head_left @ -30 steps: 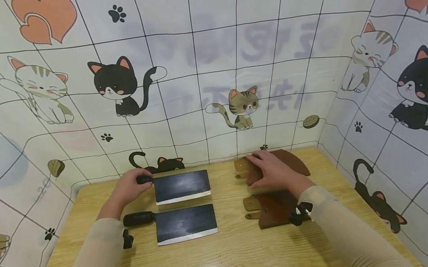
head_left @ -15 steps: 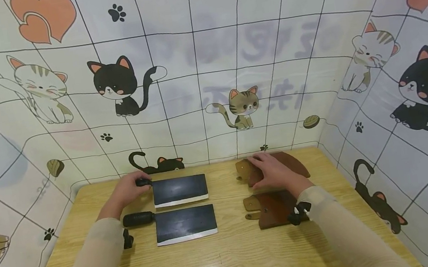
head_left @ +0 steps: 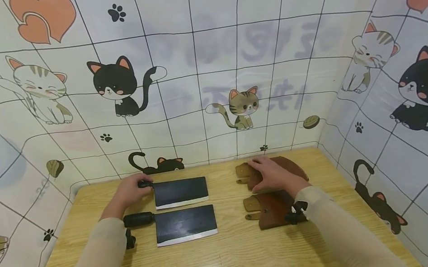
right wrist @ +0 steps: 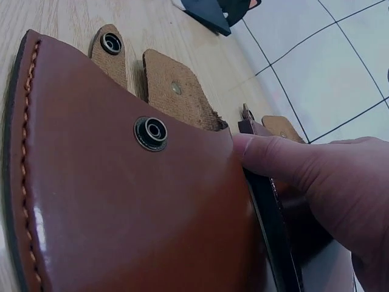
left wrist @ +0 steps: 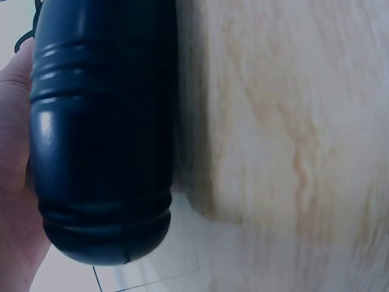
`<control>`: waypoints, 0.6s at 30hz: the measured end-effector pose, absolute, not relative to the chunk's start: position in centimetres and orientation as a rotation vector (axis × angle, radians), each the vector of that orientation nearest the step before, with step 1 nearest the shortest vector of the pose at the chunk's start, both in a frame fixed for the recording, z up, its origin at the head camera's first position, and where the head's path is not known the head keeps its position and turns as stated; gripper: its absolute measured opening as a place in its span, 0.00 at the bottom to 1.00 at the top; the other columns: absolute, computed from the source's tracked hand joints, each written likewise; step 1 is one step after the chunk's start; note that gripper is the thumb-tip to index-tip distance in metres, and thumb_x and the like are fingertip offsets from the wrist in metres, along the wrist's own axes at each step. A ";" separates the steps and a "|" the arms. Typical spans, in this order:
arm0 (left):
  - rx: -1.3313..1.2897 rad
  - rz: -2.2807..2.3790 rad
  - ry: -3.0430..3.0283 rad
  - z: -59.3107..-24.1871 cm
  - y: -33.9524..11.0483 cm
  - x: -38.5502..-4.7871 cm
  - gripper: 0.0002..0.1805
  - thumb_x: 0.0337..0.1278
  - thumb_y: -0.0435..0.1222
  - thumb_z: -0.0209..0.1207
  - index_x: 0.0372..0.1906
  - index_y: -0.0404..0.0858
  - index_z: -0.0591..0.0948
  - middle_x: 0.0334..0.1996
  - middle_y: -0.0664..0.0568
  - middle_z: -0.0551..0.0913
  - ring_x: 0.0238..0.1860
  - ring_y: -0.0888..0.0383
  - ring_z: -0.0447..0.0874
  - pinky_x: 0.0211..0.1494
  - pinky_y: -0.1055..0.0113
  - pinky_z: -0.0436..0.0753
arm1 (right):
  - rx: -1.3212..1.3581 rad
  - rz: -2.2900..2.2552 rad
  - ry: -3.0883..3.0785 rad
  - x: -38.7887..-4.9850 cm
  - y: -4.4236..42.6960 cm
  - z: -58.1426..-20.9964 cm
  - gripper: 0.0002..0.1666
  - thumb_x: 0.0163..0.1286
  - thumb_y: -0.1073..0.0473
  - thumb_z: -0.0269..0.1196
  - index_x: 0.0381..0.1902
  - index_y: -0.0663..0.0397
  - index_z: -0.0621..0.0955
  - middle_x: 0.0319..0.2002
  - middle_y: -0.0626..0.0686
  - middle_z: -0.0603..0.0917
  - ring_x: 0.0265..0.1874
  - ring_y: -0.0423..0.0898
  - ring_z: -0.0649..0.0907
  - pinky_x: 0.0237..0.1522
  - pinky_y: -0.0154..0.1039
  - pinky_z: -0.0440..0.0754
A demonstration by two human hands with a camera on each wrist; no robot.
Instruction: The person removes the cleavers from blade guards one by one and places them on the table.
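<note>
In the head view my left hand grips the black handle of the far cleaver, whose dark blade points right. The near cleaver lies parallel below it. Its ridged handle looms large beside my hand in the left wrist view. At the right, my right hand holds the far brown leather knife sheath by its edges, thumb on the near side. A second sheath lies just in front; the right wrist view shows its snap stud and stitched edge.
Everything lies on a wood-grain table. A white, grid-lined cloth with cartoon cats rises behind and at both sides. Dark wrist mounts hang under the sleeves, one close over the near sheath.
Both hands have shifted slightly toward the person. The far cleaver and far sheath came with them, narrowing the gaps to the near cleaver and near sheath, which have stayed put.
</note>
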State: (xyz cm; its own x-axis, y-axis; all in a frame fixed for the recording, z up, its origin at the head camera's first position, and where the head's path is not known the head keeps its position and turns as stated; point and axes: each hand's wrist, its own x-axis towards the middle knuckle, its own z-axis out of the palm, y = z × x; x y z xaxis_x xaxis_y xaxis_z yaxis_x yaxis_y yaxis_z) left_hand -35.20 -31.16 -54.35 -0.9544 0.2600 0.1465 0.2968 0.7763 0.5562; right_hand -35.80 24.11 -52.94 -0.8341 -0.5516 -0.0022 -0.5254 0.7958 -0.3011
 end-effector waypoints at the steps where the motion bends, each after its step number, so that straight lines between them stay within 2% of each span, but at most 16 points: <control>1: -0.457 -0.923 -2.906 -54.4 -31.2 -35.3 0.13 0.66 0.35 0.73 0.53 0.39 0.91 0.54 0.42 0.90 0.58 0.37 0.86 0.64 0.37 0.80 | -0.869 -0.441 2.881 -35.8 24.1 -53.0 0.65 0.63 0.41 0.84 0.86 0.63 0.65 0.82 0.71 0.65 0.82 0.71 0.63 0.76 0.69 0.68; 7: -0.501 -0.940 -2.916 -54.8 -31.2 -35.4 0.14 0.66 0.33 0.72 0.54 0.36 0.90 0.53 0.39 0.90 0.57 0.36 0.86 0.64 0.37 0.80 | -0.803 -0.479 2.765 -35.9 24.1 -52.8 0.66 0.66 0.40 0.82 0.88 0.60 0.61 0.85 0.69 0.60 0.83 0.70 0.61 0.77 0.68 0.68; 18: -0.491 -0.978 -2.924 -54.8 -30.6 -35.3 0.15 0.68 0.30 0.72 0.57 0.32 0.89 0.56 0.36 0.89 0.61 0.33 0.85 0.67 0.34 0.79 | -0.760 -0.568 2.651 -36.3 24.3 -52.7 0.66 0.68 0.42 0.81 0.89 0.59 0.58 0.86 0.70 0.56 0.84 0.71 0.59 0.77 0.68 0.67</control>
